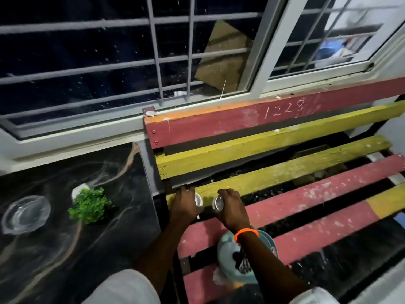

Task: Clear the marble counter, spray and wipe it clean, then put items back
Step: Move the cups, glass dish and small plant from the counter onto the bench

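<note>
Item: two small white cups, one per hand, at the near end of a slatted bench (285, 172) painted red and yellow, beside the black marble counter (65, 249). The left hand (183, 205) had its fingers curled round the left cup (198, 199); the right hand (230, 207) gripped the right cup (218, 203) from above, its rim turned toward the camera. Both cups sat at or just over the front yellow slat; whether they rested on it could not be told. An orange wristband (245, 232) showed on the right wrist, above a pale blue dish (236, 260) lying on the red slats near the body. Remaining on the counter: a clear glass ashtray (25, 213) and a small green plant in a white pot (87, 204), tipped onto its side. Condition of task, as judged: clearing partly done, spraying and wiping not begun. Hazards noted: the slats were narrow with dark open gaps between them, so a cup released off-centre could tip and drop through or roll off the edge. The two cups were close together and might knock on release. The right forearm passed directly over the blue dish and could catch it on withdrawal. The ashtray, being glass and smooth, would probably slip if lifted by one edge; the toppled plant might shed its contents across the marble.
</note>
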